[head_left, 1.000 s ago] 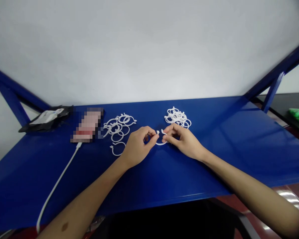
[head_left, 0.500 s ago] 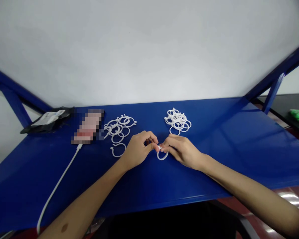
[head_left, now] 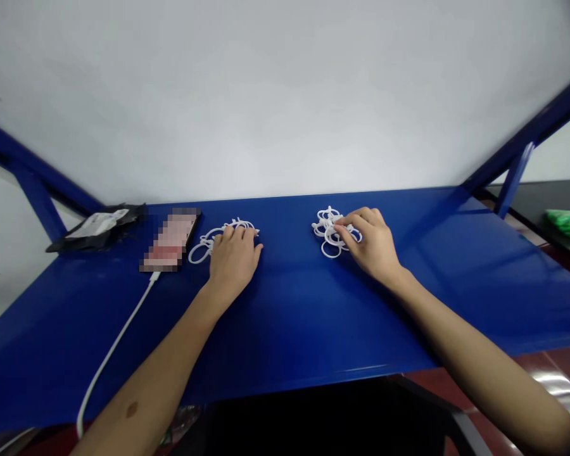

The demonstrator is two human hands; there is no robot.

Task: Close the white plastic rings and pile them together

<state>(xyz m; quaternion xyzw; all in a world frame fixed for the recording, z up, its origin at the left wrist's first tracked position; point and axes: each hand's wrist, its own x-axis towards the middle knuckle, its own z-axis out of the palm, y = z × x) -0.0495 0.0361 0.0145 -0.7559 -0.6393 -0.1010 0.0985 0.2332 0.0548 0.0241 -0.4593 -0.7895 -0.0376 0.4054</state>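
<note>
My left hand [head_left: 234,258] lies palm down over the left heap of white plastic rings [head_left: 198,254], fingers stretched out and thumb apart. It covers much of this heap, so whatever is under the palm is hidden. On the right, my right hand [head_left: 373,244] pinches thumb and forefinger together at a white plastic ring [head_left: 333,238], on top of the right heap of similar rings [head_left: 331,252]. Small knobs stick out from several rings in both heaps.
Left of the rings lies a phone [head_left: 171,240], its screen blurred, with a white charging cable [head_left: 116,345] running to the front edge. A black plastic packet [head_left: 97,228] with a white label sits farther left. Blue metal struts [head_left: 515,180] flank the blue table [head_left: 285,329].
My hands have parted from the closed ring they held together at the middle. The left went to the left heap, the right to the right heap; the middle no longer shows that ring.
</note>
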